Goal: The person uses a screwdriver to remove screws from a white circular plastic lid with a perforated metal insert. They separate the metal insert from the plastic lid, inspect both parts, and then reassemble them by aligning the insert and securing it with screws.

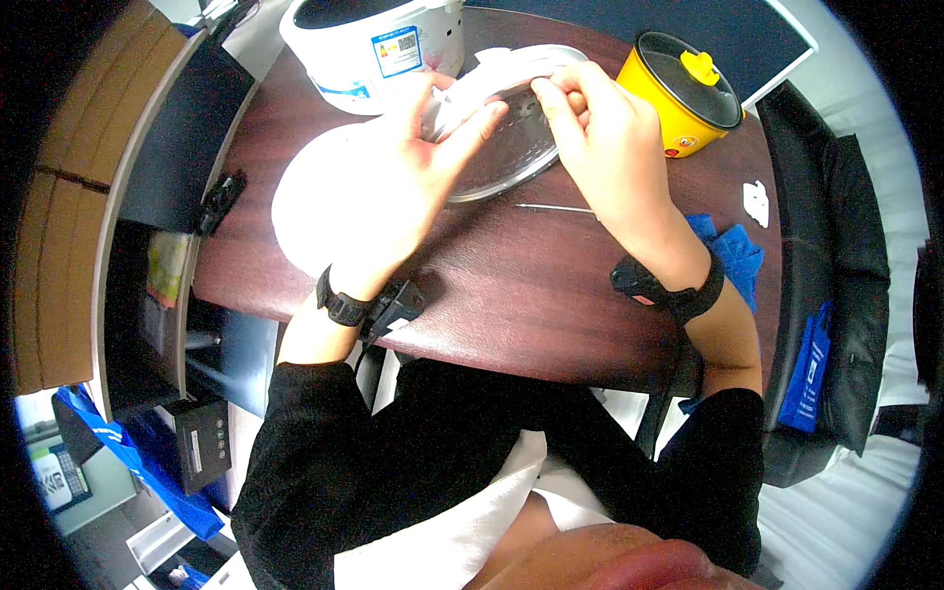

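Observation:
Near the far side of the table, I hold a round lid with a shiny grey disc and a white rim, tilted between both hands. My left hand grips its left side, thumb on the near face, other fingers mostly hidden. At the upper right of the lid, my right hand is closed in a pinch at the rim; whether anything small is between the fingertips cannot be seen. A white round piece, washed out by glare, lies beside my left hand. Under my right wrist runs a thin metal rod.
Behind the lid stands a white rice cooker body. A yellow pot with a dark lid is at the far right. Blue cloth and a small white piece lie at the right; a black object lies at the left edge.

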{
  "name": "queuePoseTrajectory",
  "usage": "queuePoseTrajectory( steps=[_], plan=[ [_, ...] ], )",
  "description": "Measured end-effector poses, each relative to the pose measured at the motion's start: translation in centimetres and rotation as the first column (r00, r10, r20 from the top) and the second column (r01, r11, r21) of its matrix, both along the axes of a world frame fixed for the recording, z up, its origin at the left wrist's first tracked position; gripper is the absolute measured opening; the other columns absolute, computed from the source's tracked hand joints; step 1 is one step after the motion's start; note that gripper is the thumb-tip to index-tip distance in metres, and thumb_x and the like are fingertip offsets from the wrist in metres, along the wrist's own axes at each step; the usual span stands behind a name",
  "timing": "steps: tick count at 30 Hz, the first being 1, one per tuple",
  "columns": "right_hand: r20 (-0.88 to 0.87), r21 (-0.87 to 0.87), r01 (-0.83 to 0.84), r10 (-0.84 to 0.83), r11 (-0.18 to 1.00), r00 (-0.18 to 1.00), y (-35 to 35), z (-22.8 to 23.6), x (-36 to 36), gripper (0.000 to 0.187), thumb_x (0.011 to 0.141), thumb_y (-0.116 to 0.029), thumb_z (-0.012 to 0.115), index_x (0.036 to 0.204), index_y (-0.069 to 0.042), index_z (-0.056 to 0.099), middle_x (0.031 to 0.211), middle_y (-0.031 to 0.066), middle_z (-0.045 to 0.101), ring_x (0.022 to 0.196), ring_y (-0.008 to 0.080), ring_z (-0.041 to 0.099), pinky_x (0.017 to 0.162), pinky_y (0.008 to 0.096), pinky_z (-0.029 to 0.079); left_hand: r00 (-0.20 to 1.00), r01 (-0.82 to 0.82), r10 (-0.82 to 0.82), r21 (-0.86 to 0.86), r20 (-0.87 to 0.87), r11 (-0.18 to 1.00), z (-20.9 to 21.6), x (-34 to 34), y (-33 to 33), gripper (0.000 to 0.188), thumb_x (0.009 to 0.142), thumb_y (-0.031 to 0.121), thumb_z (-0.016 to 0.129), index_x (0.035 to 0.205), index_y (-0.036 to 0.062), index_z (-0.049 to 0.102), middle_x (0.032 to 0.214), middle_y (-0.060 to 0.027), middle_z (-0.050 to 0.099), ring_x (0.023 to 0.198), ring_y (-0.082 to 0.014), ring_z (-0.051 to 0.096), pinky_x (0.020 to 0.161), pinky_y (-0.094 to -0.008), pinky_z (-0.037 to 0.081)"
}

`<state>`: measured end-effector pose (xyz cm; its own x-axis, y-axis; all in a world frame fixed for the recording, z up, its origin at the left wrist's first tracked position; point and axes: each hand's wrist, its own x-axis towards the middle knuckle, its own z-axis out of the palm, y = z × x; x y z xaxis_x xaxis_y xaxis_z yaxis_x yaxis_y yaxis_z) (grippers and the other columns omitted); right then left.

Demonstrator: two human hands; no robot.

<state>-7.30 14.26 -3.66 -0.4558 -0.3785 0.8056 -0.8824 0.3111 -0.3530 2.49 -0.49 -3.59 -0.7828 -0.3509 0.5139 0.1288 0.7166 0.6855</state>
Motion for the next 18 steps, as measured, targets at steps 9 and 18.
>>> queuePoseTrajectory(
  steps=[9,18],
  plan=[
    [-0.31,0.148,0.101,-0.051,0.984,0.949,0.1,0.1,-0.5,0.01,0.085,-0.014,0.06,0.089,-0.005,0.057,0.081,0.0116,0.062,0.063,0.0279,0.063,0.056,0.0347,0.053,0.988,0.029,-0.029,-0.001,-0.15,1.0,-1.0,-0.6,-0.2,0.03,0.081,0.029,0.073,0.095,0.0062,0.058,0.068,-0.006,0.063,0.061,-0.0094,0.057,0.054,-0.0254,0.044],
    [-0.439,0.381,0.118,0.067,0.917,0.896,0.7,1.8,-1.3,0.022,0.079,-0.009,0.057,0.101,-0.004,0.054,0.09,0.0117,0.06,0.074,0.0249,0.065,0.062,0.032,0.055,0.991,-0.078,0.066,-0.105,-0.118,0.991,0.0,-0.1,0.1,0.032,0.081,0.037,0.071,0.096,0.0106,0.06,0.064,-0.0082,0.063,0.055,-0.0131,0.06,0.049,-0.0284,0.044]
  ],
)
